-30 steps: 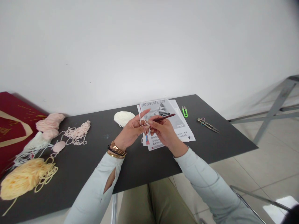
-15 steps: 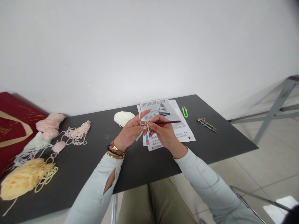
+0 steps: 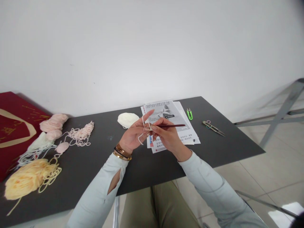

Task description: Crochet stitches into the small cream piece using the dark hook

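Observation:
My left hand (image 3: 133,135) pinches white yarn between thumb and fingers, its index finger raised with a strand (image 3: 143,120) looped round it. A short tail of yarn hangs below those fingers. In my right hand (image 3: 167,134) is a thin dark red crochet hook (image 3: 174,125), its handle pointing right and its tip at the yarn by my left fingertips. Both hands meet above printed sheets (image 3: 187,136). Behind my left hand lies a white yarn ball (image 3: 127,120). The small stitches between the fingertips are too tiny to make out.
On the dark table (image 3: 95,164), pink yarn (image 3: 82,134), yellow yarn (image 3: 26,180) and a red bag (image 3: 14,133) lie to the left. Green snips (image 3: 189,114) and scissors (image 3: 213,128) are on the right. A white wall rises behind.
The whole view has shifted slightly. My left hand has turned a little and the yarn tail below it has moved. The hook lies more level, still in my right hand.

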### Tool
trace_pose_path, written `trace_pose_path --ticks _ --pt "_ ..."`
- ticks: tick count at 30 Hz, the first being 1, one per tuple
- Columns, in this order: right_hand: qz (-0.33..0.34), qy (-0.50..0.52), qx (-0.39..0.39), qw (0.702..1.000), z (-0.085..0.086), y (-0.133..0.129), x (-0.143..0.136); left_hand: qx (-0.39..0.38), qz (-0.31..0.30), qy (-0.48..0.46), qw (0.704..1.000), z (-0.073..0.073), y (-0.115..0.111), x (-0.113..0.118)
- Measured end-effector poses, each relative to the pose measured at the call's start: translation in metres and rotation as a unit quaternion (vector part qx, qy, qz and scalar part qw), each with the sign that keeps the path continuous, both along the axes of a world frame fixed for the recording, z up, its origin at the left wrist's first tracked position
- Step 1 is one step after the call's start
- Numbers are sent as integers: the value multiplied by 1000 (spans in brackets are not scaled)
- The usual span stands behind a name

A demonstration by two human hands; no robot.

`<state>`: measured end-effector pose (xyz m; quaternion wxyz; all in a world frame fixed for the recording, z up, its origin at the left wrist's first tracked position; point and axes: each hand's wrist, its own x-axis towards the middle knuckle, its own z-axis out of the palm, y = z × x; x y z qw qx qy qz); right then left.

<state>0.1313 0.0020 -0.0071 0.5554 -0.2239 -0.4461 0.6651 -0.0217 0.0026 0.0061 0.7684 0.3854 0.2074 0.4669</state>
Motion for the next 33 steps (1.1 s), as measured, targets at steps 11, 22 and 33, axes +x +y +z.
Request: trace_pose_path --ticks 11,22,33 --pt "-32 -18 12 999 -2 1 -1 6 34 28 999 5 -3 3" --pt "-53 -61 41 996 -2 1 -2 -19 90 7 996 4 1 4" --pt "-52 -31 13 998 2 4 5 -23 74 -17 997 10 -3 1"
